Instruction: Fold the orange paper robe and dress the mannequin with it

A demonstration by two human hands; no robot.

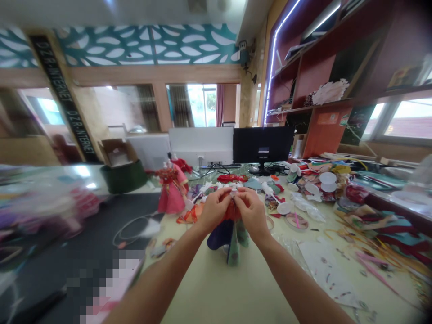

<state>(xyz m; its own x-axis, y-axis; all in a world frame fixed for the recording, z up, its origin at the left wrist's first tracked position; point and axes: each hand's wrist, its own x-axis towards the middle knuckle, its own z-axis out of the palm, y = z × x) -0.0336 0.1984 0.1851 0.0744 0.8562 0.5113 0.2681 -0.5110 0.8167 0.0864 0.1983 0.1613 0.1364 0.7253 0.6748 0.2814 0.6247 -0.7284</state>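
Note:
A small doll's costume (221,236) with a dark blue and pale green skirt and an orange-red upper part stands upright over the table, directly before me. My left hand (218,208) pinches its top edge from the left. Opposite it, my right hand (250,211) has thumb and fingers closed on the same collar area. A small white piece (234,191) shows between the fingertips, too blurred to identify. The fingers hide most of the upper part of the costume.
Left of my hands stands a pink and red doll gown (171,193). Fabric scraps and white stands (328,181) are heaped at the back right. Tape rolls (297,221), a white sheet with small parts (329,270) and ribbons lie rightward. Monitors (263,146) stand behind.

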